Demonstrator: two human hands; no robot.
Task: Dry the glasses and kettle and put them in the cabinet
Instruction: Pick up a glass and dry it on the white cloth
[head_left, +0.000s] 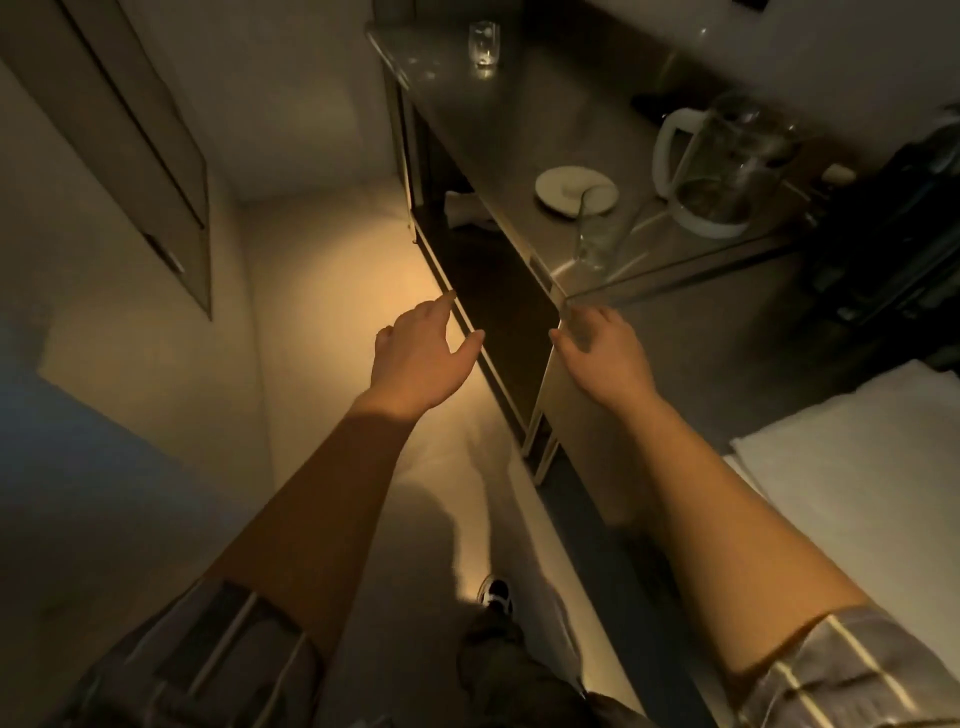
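Note:
A glass kettle (727, 166) with a white handle and base stands on the grey countertop (467, 114). One clear glass (484, 44) is at the counter's far end, another glass (597, 239) near its front corner. Below, the cabinet (498, 280) gapes dark between two swung-out doors. My left hand (423, 353) touches the thin edge of the left door (441, 270) with forefinger and thumb stretched out. My right hand (597, 348) grips the top edge of the right door (553, 415), its fingers hidden behind the panel.
A round white lid or saucer (576, 189) lies on the counter beside the kettle. Something pale (462, 205) sits inside the cabinet at the back. White fabric (857, 467) lies at the right, dark objects (904, 234) past the kettle. A wall and a door panel (130, 130) close the left.

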